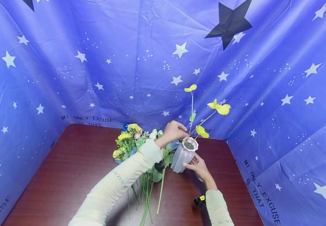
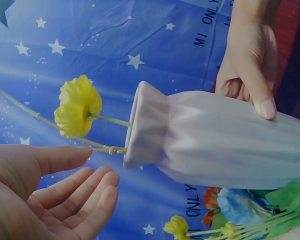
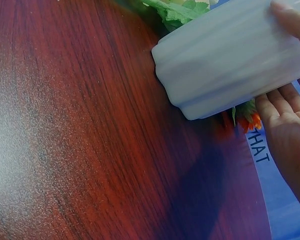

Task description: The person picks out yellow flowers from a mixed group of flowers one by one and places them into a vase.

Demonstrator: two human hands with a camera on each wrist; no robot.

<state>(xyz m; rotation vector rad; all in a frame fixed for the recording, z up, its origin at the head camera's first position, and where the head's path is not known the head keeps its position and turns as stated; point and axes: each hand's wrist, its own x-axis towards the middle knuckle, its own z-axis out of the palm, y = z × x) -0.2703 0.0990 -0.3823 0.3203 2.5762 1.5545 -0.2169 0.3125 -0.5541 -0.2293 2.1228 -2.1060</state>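
Note:
A pale, ribbed vase [image 1: 181, 160] with a scalloped rim is at the right side of the table, several yellow flowers [image 1: 202, 131] standing in its mouth on thin stems. My right hand [image 1: 200, 171] grips the vase's side, with the thumb on the near face and the fingers partly hidden behind it. Beside the rim is my left hand [image 1: 172, 132]. In the left wrist view the left hand [image 2: 55, 192] has its thumb close to a stem [image 2: 107, 149], the fingers loosely bent and nothing between them. Whether the thumb touches the stem I cannot tell.
Left of the vase lies a pile of artificial flowers [image 1: 124, 137], yellow, blue and white, with long green stems [image 1: 144, 201] pointing toward me. They rest on a dark red wooden table [image 1: 75, 175]. A blue star-printed cloth [image 1: 140, 69] surrounds the table's back and sides.

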